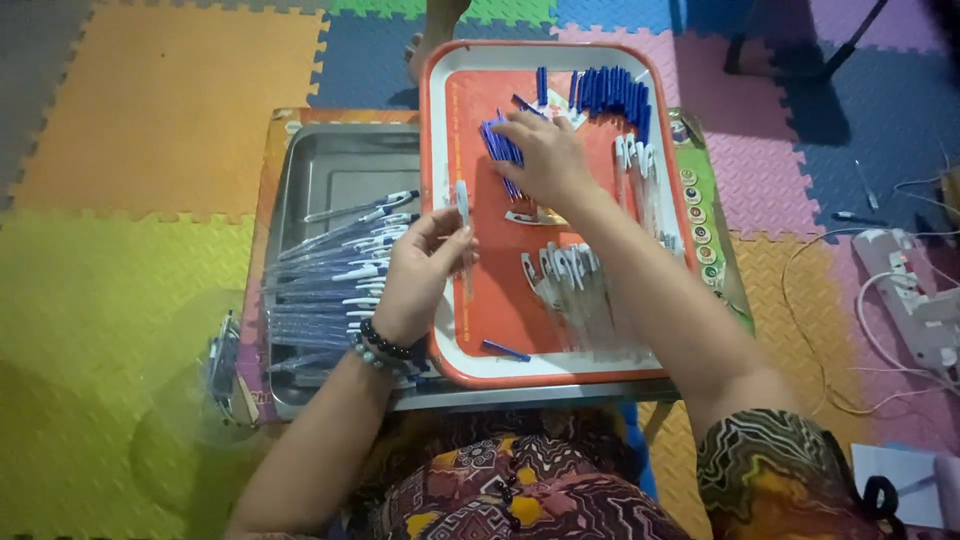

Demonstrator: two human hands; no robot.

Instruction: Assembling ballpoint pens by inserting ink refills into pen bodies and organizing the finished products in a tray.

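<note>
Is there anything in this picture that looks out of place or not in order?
One blue cap lies alone near the front rim of the orange tray, apart from the blue cap piles by the right hand. The left hand holds a clear pen barrel upright. Nothing looks spilled or broken.

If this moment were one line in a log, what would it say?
left hand: holds clear pen barrel upright | right hand: on loose blue caps | orange tray: barrels, caps | metal tray: finished pens

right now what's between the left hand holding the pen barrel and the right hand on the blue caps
In the head view, only bare orange tray separates the left hand from the right hand.
</note>
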